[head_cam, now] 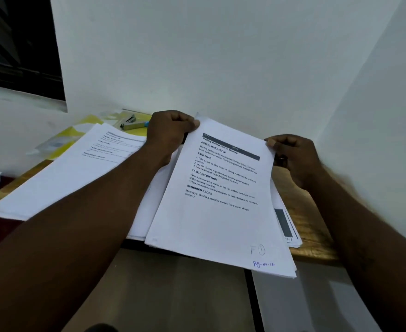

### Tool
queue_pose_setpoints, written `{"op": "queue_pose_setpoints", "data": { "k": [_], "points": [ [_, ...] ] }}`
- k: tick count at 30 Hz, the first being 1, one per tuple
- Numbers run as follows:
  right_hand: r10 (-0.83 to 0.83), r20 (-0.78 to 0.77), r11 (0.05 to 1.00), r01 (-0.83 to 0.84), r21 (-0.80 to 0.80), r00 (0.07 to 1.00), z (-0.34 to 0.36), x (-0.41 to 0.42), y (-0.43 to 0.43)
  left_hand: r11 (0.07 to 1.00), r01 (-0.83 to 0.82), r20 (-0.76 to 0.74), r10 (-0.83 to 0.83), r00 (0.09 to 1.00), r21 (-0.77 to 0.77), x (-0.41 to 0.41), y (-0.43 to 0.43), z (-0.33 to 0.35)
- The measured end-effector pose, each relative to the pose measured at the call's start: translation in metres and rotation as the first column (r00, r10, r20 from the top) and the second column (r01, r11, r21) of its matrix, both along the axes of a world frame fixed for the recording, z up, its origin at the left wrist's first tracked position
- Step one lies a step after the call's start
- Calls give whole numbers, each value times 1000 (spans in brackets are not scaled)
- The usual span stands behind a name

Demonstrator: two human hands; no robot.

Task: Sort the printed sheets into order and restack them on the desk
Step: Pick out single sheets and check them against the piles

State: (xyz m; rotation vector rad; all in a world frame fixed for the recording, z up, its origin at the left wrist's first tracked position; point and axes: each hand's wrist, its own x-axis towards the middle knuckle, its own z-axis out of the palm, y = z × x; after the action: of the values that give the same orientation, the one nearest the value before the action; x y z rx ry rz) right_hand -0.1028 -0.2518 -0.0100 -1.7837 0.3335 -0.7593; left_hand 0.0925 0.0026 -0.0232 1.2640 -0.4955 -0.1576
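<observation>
A bundle of printed sheets (216,212) is lifted at a tilt over the wooden desk (314,238), its near edge hanging past the desk front. The top page is headed "Washing Machine Exterior Cleaning" and has a blue handwritten page number at the bottom right. My left hand (171,130) pinches the bundle's top left corner. At the top right corner, my right hand (293,154) grips it. More sheets (285,224) lie under the bundle on the desk. A second stack of printed sheets (72,168) lies to the left, under my left forearm.
A grey stapler (131,123) and yellow folders (77,135) lie at the back left of the desk, against the white wall. The desk sits in a wall corner at the right. A dark window is at the upper left. Tiled floor shows below.
</observation>
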Motion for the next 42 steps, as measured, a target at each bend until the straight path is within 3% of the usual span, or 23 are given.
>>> {"op": "queue_pose_setpoints", "data": {
  "k": [4,11,42],
  "points": [
    [0,72,997,-6,81,997,-13,3,-5,1000,-3,6,3,1000,25,-2,2,0],
    [2,62,995,-8,96,998,-18,-3,-9,998,-39,3,39,999,47,-4,1,-2],
    [32,124,999,-28,-34,992,-14,-5,-2,999,-27,-73,29,997,36,2,2,-7]
  ]
}}
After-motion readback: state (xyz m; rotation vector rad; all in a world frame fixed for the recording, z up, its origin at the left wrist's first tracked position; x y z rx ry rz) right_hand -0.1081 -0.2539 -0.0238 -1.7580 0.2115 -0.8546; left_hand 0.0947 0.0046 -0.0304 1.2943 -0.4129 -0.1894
